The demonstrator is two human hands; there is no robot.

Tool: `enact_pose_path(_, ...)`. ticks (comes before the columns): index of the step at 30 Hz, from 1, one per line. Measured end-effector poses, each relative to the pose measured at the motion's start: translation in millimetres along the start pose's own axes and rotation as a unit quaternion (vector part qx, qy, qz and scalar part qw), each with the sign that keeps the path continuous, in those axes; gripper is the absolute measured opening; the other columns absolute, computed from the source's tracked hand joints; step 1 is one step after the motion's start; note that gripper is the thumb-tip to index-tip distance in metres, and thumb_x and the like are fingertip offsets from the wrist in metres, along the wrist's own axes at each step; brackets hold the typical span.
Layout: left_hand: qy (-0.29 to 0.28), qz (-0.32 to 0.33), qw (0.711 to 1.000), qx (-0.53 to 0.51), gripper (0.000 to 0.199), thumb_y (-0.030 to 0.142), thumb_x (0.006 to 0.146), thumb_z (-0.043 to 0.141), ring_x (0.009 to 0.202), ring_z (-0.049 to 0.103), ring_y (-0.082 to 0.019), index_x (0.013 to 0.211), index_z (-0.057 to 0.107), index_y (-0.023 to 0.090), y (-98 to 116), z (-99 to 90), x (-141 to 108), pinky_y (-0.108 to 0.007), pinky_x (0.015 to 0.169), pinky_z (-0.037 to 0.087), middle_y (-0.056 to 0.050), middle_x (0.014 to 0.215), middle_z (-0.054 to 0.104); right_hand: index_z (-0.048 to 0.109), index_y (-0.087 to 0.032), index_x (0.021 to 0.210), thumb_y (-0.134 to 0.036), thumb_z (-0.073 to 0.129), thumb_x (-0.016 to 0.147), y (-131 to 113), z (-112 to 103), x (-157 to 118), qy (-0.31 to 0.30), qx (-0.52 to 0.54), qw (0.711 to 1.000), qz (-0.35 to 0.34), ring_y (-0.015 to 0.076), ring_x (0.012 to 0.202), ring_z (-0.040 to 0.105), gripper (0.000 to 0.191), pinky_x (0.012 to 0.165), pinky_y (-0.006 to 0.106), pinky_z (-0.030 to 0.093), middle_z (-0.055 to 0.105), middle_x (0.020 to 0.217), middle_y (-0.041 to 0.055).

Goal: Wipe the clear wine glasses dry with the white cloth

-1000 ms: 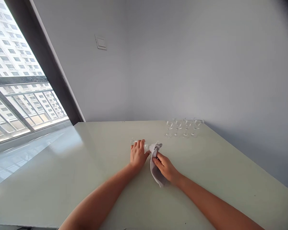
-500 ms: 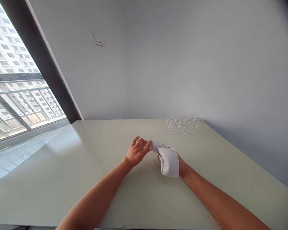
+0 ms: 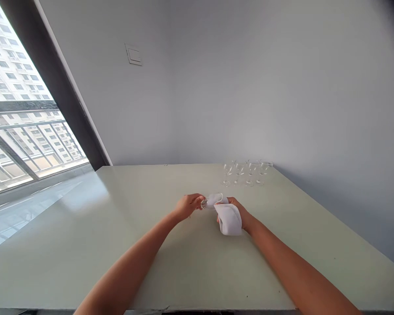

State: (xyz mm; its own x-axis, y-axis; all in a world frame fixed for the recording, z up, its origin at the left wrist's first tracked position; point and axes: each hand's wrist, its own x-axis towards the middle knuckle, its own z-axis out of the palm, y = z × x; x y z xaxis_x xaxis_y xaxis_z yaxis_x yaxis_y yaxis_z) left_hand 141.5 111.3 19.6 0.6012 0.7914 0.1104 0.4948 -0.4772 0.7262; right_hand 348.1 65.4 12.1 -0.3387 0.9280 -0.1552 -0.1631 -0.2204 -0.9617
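A white cloth (image 3: 230, 220) hangs from my right hand (image 3: 237, 211), whose fingers are wrapped round it. Part of the cloth lies in or against the bowl of a clear glass (image 3: 213, 200), held on its side above the table. My left hand (image 3: 191, 204) pinches the left end of this glass, at its stem or foot; the exact spot is too small to tell. Several clear stemmed glasses (image 3: 250, 170) stand upright together near the back right of the table.
The pale green table (image 3: 134, 245) spreads out on all sides of my hands, its back edge near a grey wall (image 3: 265, 87). A window with a railing (image 3: 36, 135) is at the left.
My left hand has gone from spread fingers to a pinch on the glass. The cloth in my right hand has shifted slightly up and left.
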Motion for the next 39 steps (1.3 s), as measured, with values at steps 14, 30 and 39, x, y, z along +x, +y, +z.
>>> enact_pose_path(14,-0.115,-0.091,0.986,-0.074,0.052,0.055,0.082,0.025,0.050,0.044,-0.010,0.074,0.058,0.016,-0.9,-6.0,-2.3,-0.024,0.053,0.035,-0.002,0.058,0.056,0.051,-0.017,0.069,-0.042,0.058,0.067,-5.4,3.0,-6.5,-0.025,-0.032,0.999,0.002,0.0116,0.038,0.046,0.026,0.040,0.024,0.033,0.061,0.050,0.0026)
enact_pose_path(30,-0.139,0.076,0.967,0.198,0.035,0.048,0.082,0.040,0.051,0.036,-0.010,0.071,0.058,0.019,4.8,-52.3,-21.2,-0.023,0.051,0.025,0.002,0.053,0.043,0.058,-0.015,0.088,-0.036,0.055,0.073,7.2,33.2,-12.1,-0.139,-0.155,0.977,-0.047,0.0150,0.053,0.056,0.026,0.050,0.026,0.042,0.061,0.060,0.0008)
enact_pose_path(39,-0.321,-0.101,0.903,-0.268,0.044,0.052,0.074,0.052,0.048,0.039,-0.009,0.084,0.064,0.011,-6.4,-59.6,-37.8,-0.026,0.053,0.038,0.004,0.045,0.036,0.061,-0.024,0.101,-0.013,0.040,0.082,6.3,26.9,-4.7,-0.020,-0.536,0.727,-0.430,0.0191,0.095,0.054,0.031,0.082,0.033,0.040,0.066,0.093,0.0044)
